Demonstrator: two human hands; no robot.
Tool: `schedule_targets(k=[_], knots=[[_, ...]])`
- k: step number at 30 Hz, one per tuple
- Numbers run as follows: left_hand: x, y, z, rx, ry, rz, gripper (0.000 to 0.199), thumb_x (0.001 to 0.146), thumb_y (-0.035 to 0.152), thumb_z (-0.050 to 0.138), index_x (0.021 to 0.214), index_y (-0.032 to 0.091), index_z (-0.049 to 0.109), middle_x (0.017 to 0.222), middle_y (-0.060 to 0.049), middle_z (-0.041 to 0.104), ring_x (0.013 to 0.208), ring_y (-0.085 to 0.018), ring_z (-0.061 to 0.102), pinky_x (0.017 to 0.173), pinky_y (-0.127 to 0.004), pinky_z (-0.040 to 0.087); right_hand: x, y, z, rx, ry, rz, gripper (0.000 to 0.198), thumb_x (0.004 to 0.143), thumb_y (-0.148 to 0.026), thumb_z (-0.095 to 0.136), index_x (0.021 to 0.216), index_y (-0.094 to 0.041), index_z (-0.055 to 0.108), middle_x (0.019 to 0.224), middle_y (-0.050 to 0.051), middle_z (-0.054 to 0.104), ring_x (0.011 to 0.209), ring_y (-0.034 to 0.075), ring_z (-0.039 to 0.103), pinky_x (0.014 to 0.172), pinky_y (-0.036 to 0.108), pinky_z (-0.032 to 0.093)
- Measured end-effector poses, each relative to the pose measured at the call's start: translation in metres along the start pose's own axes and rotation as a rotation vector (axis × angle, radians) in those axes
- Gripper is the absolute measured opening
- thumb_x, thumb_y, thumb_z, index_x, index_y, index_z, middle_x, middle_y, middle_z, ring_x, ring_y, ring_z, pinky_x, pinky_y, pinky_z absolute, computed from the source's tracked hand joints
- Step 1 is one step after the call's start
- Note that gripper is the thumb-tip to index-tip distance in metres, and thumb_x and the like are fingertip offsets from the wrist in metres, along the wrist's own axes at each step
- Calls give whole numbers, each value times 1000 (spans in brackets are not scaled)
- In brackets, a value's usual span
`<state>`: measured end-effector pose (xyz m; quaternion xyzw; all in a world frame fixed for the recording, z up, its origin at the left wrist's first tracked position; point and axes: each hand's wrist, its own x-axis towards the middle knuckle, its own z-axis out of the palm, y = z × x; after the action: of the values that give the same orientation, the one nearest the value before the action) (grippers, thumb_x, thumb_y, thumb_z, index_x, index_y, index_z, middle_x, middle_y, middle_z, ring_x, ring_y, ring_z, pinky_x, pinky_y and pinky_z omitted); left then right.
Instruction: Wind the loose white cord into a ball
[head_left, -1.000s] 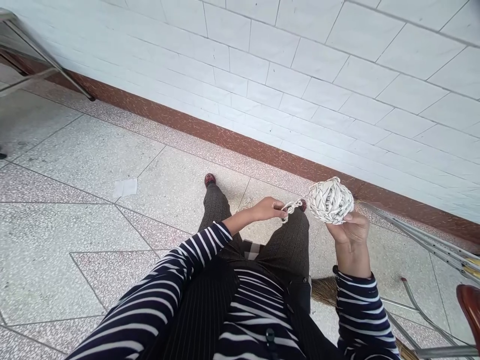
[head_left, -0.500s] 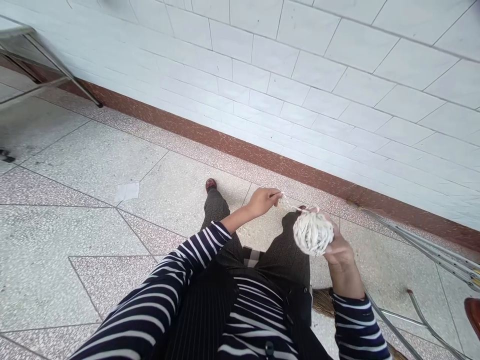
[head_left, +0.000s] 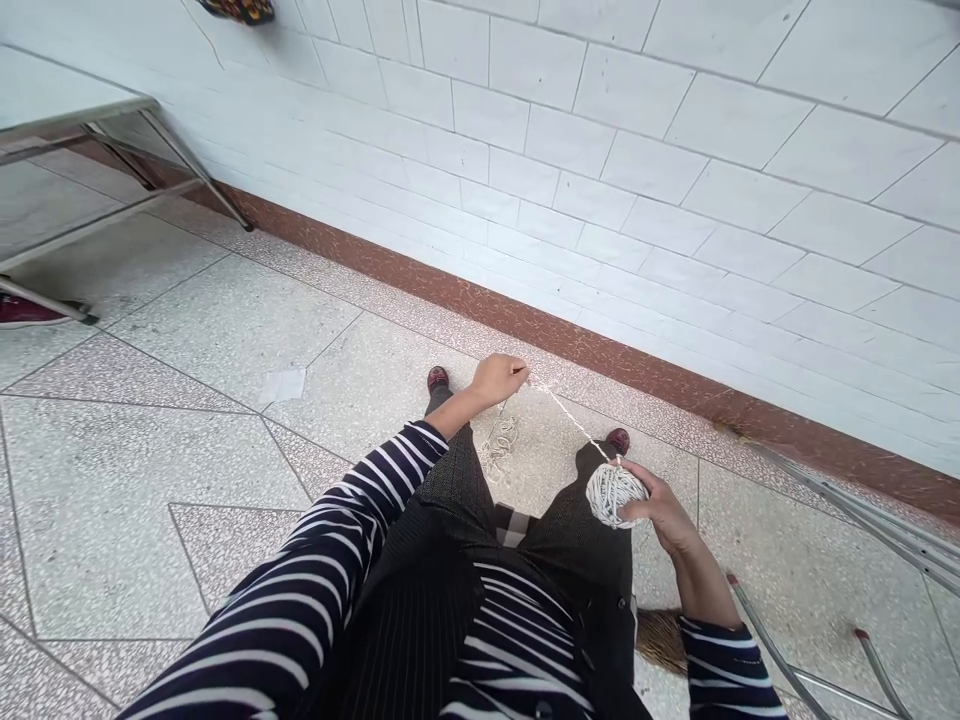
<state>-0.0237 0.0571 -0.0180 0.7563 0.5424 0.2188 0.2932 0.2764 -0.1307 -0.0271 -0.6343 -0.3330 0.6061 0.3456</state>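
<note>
My right hand [head_left: 664, 510] grips a ball of white cord [head_left: 613, 494] from its right side, with the thumb across the front and fingers behind. A twisted white strand [head_left: 574, 422] runs up and left from the top of the ball. At its far end my left hand [head_left: 502, 379] pinches the strand between thumb and fingers. Below the left hand, more loose cord [head_left: 499, 450] hangs or lies in curls between my legs; I cannot tell whether it rests on the floor.
A metal-framed table [head_left: 90, 115] stands at the left by the tiled wall [head_left: 615, 170]. White paper [head_left: 285, 385] lies on the floor. Right of me are a folded metal frame [head_left: 847, 500], metal chair legs [head_left: 814, 685] and broom bristles [head_left: 660, 640]. A dark red shoe [head_left: 30, 310] shows at far left.
My left hand has moved left and slightly up, away from the ball, and the strand is longer and straighter. The ball sits slightly lower, turned in my right hand. The view has shifted.
</note>
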Motion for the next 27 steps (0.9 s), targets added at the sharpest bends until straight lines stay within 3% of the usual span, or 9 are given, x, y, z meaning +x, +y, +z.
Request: schedule_targets(k=[10, 15, 17, 19, 23, 25, 27], knots=[[-4, -24, -3, -58, -55, -76, 34, 86, 29, 51, 54, 19, 56, 59, 0, 63, 57, -14, 51, 60, -28, 31, -3, -26, -29, -129, 127, 27, 76, 43, -15, 84, 118, -22, 71, 88, 1, 76, 85, 28, 67, 78, 38, 48], [-15, -12, 10, -154, -78, -76, 37, 89, 30, 50, 55, 18, 57, 57, 0, 62, 53, -12, 48, 57, -27, 32, 11, -34, -44, -45, 331, -85, 79, 39, -19, 88, 116, -21, 70, 96, 2, 73, 91, 29, 66, 78, 36, 48], [-21, -4, 17, -247, -115, -13, 38, 90, 31, 49, 57, 17, 61, 60, 0, 64, 55, -11, 51, 59, -26, 35, 16, -36, -42, 10, 382, -122, 81, 41, -25, 88, 119, -21, 68, 103, 3, 72, 94, 28, 65, 78, 35, 48], [-26, 3, 21, -370, -124, 41, 35, 91, 33, 52, 64, 16, 67, 70, -1, 69, 66, -12, 58, 66, -25, 41, 18, -37, -37, 58, 315, -123, 81, 44, -27, 87, 122, -22, 67, 107, 3, 72, 95, 27, 66, 78, 33, 49], [-30, 16, 20, -711, -81, 37, 26, 82, 40, 69, 77, 15, 75, 118, -9, 72, 101, -21, 65, 80, -29, 51, 19, -33, -23, 108, 215, -80, 72, 46, -21, 86, 117, -22, 69, 102, 4, 74, 89, 26, 66, 73, 33, 49], [-32, 24, 16, -928, -215, 10, 33, 79, 46, 74, 77, 13, 74, 126, -14, 68, 105, -24, 66, 81, -33, 55, 20, -28, -17, 131, 241, -71, 70, 47, -21, 85, 114, -22, 69, 98, 5, 74, 85, 27, 66, 69, 34, 49], [-34, 32, 15, -1111, -387, -19, 41, 79, 51, 76, 76, 10, 73, 122, -18, 70, 105, -27, 67, 82, -37, 57, 22, -25, -13, 173, 260, -79, 69, 46, -22, 84, 113, -23, 68, 100, 5, 74, 86, 27, 66, 68, 34, 51]])
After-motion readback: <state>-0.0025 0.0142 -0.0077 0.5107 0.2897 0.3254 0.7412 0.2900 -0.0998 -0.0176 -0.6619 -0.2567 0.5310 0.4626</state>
